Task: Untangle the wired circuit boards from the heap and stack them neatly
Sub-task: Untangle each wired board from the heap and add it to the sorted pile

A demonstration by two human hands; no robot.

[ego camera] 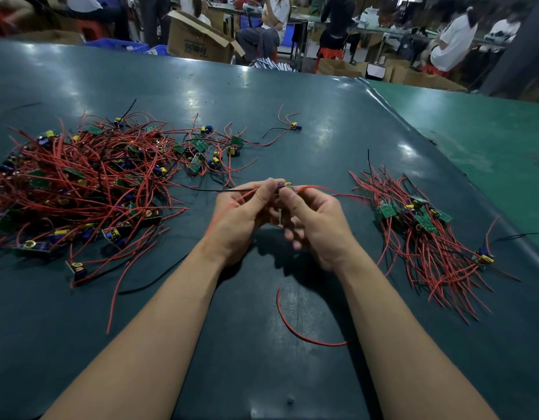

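Head view: small circuit board (285, 187) with yellow and purple parts, red and black wires trailing, pinched between left hand (238, 218) and right hand (315, 224), held together above dark green table (322, 122). Tangled heap (77, 183) lies left, one. Sorted stack (419, 225) lies right, one. Board count in each cannot be told. One stray board (295, 126) seen farther back.

Both forearms are bare from the lower frame edge up to the wrists behind the fingers (263, 192), with no sleeve, glove, watch, ring or bracelet showing on the left hand (236, 221) or the right hand (318, 227), nails short and unpainted.
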